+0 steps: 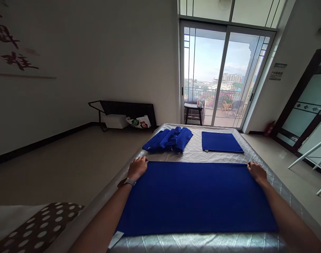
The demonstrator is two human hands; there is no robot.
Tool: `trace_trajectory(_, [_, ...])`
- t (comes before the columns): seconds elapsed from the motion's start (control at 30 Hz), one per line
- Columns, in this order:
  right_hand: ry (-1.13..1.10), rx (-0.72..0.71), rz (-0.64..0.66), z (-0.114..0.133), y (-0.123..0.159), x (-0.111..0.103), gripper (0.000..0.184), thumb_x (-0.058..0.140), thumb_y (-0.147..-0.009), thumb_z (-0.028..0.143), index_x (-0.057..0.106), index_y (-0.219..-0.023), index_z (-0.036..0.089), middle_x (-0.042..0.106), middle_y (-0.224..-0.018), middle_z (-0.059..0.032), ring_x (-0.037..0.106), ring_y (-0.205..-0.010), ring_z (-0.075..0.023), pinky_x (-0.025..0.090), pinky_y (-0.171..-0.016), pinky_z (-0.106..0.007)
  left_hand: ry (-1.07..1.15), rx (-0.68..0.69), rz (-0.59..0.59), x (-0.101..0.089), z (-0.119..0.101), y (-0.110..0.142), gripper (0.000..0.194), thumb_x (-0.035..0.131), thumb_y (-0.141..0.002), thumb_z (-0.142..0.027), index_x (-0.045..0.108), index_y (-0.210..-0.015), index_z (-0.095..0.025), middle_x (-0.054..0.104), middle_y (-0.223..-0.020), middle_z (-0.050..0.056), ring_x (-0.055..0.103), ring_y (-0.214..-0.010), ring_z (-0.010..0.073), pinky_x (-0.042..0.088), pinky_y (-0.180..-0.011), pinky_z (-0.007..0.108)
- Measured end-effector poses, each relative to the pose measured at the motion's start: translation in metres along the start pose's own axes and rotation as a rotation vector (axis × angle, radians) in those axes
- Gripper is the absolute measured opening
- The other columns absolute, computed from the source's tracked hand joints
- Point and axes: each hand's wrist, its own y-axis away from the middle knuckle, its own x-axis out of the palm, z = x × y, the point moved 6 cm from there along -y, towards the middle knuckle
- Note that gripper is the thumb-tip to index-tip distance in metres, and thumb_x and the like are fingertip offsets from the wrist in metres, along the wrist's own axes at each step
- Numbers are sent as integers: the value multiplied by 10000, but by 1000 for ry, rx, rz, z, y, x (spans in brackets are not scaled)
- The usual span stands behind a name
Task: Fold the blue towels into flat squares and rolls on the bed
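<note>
A blue cloth [197, 196] lies spread flat across the quilted mattress [194, 242], with a white label at its near left corner. My left hand [137, 168], with a watch on the wrist, pinches the cloth's far left corner. At the far right corner, my right hand [256, 172] grips the same cloth with curled fingers. Beyond it on the left is a rumpled heap of blue cloths [168, 140]. To the right of the heap sits a neatly folded blue cloth [222, 142] with a small tag at its edge.
A polka-dot fabric [39, 228] is at the lower left, beside the mattress. Against the wall stands a dark bench [129, 107] with a white box [115, 121] and a printed bag [139, 122]. Sliding glass doors [223, 77] are behind the mattress; white furniture legs [309, 151] stand right.
</note>
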Motion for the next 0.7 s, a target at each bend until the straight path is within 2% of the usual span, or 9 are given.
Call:
trace_trajectory(0.17, [-39, 55, -40, -1, -5, 0, 267, 411, -999, 253, 631, -1133, 183, 693, -1202, -124, 616, -1177, -266, 500, -867, -352, -2, -15, -25, -3, -5, -4, 394, 353, -969, -294, 708, -1099, -182, 702, -1206, 134, 629, -1105, 311, 520, -859, 397])
trace_trajectory(0.33, [-35, 138, -52, -1, -4, -3, 268, 445, -970, 242, 639, -1135, 158, 682, -1183, -149, 624, -1147, -285, 498, -871, -362, -62, 40, -171, -15, -21, -2, 414, 347, -947, -195, 734, -1091, -158, 693, -1175, 172, 634, -1076, 327, 518, -828, 415])
trace_trajectory(0.4, [-22, 126, -114, 7, 0, -10, 295, 431, -960, 220, 641, -1157, 155, 672, -1191, -162, 620, -1143, -297, 500, -869, -380, -59, 113, -209, -16, -29, 1, 453, 325, -920, -135, 727, -1130, -141, 686, -1187, 179, 632, -1084, 323, 517, -860, 429])
trace_trajectory(0.47, [-19, 64, -199, 25, 7, -16, 316, 408, -956, 199, 654, -1148, 156, 669, -1191, -166, 619, -1134, -292, 495, -882, -383, -37, 201, -204, -13, -36, 4, 464, 326, -917, -138, 721, -1159, -156, 692, -1196, 154, 629, -1114, 300, 503, -940, 424])
trace_trajectory(0.53, [-51, -61, -227, 53, 17, -15, 326, 402, -956, 202, 672, -1134, 165, 680, -1189, -147, 619, -1133, -269, 478, -932, -365, -11, 263, -172, -5, -40, 9, 445, 345, -946, -218, 704, -1207, -185, 689, -1251, 118, 602, -1196, 280, 467, -1034, 413])
trace_trajectory(0.63, [-117, -263, -139, 100, 32, 2, 371, 415, -969, 262, 658, -1243, 200, 653, -1316, -100, 568, -1245, -240, 407, -1063, -340, 31, 259, -66, 14, -35, 15, 504, 326, -985, -356, 610, -1362, -178, 605, -1423, 118, 506, -1354, 293, 403, -1125, 448])
trace_trajectory(0.7, [-127, -308, -52, 121, 41, 17, 450, 397, -992, 340, 579, -1387, 224, 563, -1463, -73, 476, -1366, -235, 338, -1142, -359, 67, 224, 20, 26, -29, 18, 564, 279, -1004, -392, 514, -1458, -153, 515, -1514, 145, 439, -1420, 306, 358, -1159, 479])
